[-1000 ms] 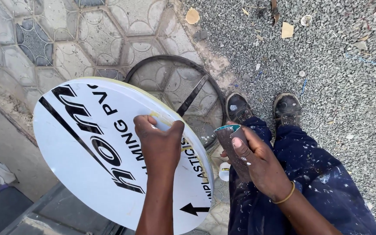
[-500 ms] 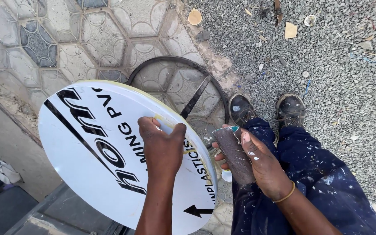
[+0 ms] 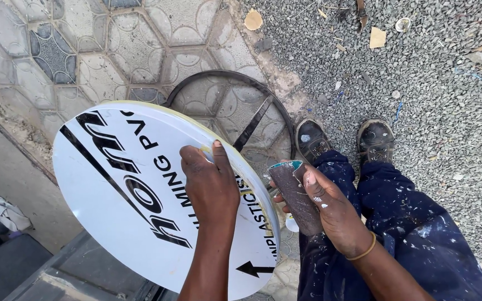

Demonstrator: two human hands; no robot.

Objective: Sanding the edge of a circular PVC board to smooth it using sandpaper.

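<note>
A large round white sign panel with black lettering and a yellowish rim [image 3: 140, 195] is held tilted on its edge above the hexagon-patterned paved ground [image 3: 85, 50]. The left hand [image 3: 210, 187] is laid flat over the panel's upper right edge, and its fingers [image 3: 218, 159] are curled over the rim, so that the panel is steadied rather than clamped. A folded piece of dark brown abrasive paper with a teal backing [image 3: 294, 192] is gripped in the right hand [image 3: 330, 212]; the right fingers [image 3: 308, 178] are wrapped closed around it, with the thumb pressed along its top.

Compared with a second ago, the panel has been shifted a little to the right in view. The paper, which was then bunched behind the fingertips, is now drawn out full length and turned with its brown face toward the rim. It is held just beside the panel's edge, not touching it. From this it is judged that the abrasive has been readied for rubbing the rim, with no stroke under way at this moment.

A black metal ring frame with a crossbar [image 3: 241, 111] lies on the paving behind the panel. Two worn dark shoes [image 3: 341, 139] are planted at the border of the grey gravel [image 3: 430, 72], and paint-flecked blue trousers [image 3: 408, 234] are seen below.
</note>
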